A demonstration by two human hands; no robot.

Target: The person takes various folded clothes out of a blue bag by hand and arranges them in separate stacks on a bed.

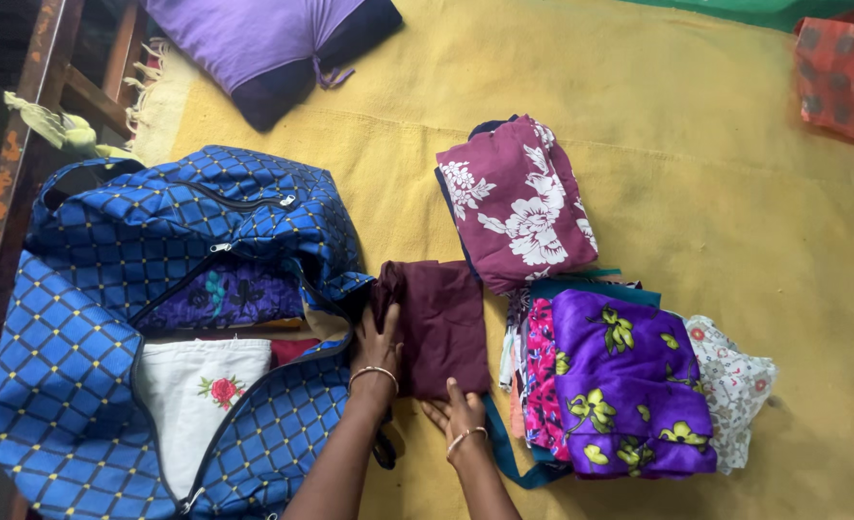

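A folded dark maroon cloth lies on the yellow bedsheet, between an open blue checked travel bag and piles of folded clothes. My left hand rests flat on the cloth's left edge, next to the bag's opening. At the cloth's near edge my right hand has its fingers slipped under or against the fabric. Both wrists wear thin bangles. Inside the bag I see a purple patterned garment and a white cloth with an embroidered red flower.
A folded maroon floral garment lies beyond the cloth. To the right is a stack topped by a purple cloth with yellow flowers. A purple pillow lies at the top, and a rusty metal bed frame runs along the left.
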